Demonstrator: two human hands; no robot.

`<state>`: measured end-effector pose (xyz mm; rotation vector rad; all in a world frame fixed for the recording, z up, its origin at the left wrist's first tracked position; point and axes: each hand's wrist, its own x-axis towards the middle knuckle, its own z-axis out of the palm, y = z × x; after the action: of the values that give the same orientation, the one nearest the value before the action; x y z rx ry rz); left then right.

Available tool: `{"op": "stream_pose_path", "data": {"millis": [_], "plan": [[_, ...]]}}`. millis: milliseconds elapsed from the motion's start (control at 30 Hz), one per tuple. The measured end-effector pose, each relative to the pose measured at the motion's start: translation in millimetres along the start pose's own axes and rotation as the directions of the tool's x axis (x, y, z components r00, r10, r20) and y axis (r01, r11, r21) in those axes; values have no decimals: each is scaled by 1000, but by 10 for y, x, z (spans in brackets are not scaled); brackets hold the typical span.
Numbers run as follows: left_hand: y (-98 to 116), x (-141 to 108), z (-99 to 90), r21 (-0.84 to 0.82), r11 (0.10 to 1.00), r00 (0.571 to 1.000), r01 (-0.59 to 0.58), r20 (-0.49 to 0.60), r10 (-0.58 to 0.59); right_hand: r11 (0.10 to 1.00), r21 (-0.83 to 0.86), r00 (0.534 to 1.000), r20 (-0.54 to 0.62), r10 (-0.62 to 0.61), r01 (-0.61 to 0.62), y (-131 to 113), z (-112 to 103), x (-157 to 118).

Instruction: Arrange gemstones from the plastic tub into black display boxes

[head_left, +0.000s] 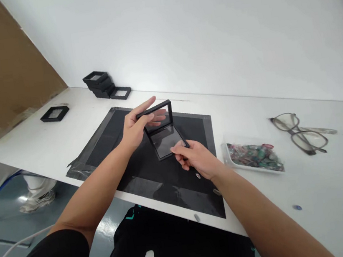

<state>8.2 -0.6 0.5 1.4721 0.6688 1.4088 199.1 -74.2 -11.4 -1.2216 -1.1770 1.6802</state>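
Note:
A black hinged frame case [153,144] with clear film panels is held open above a black mat [111,132]. My left hand [137,124] grips the raised half, its thumb in front and fingers behind the clear panel. The near right corner of the lower half is pinched in my right hand [194,155], between thumb and curled fingers. On the mat, just below my right hand, lies a small light-coloured piece [198,176]; another small piece [217,192] is by my right forearm.
Black frames [99,85] are stacked by the wall, with one lone frame [55,114] at left. At right are a white tray [255,168] of colourful small pieces, glasses [298,130] and a small blue piece [297,207]. A person's foot [38,201] shows at lower left.

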Motion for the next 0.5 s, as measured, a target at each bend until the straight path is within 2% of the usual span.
{"op": "stream_pose_path", "data": {"millis": [67,300,500], "plan": [[-37,18,16,-24,998,998,52,-27,-52,999,-42,1000,-29,13,-15,13,-18,13],[-311,95,9,-13,997,982,78,-172,-79,970,-232,994,-94,55,-76,38,-52,54],[-518,114,14,202,962,973,183,-176,-149,900,-427,984,-179,13,-89,79,-53,68]]}}
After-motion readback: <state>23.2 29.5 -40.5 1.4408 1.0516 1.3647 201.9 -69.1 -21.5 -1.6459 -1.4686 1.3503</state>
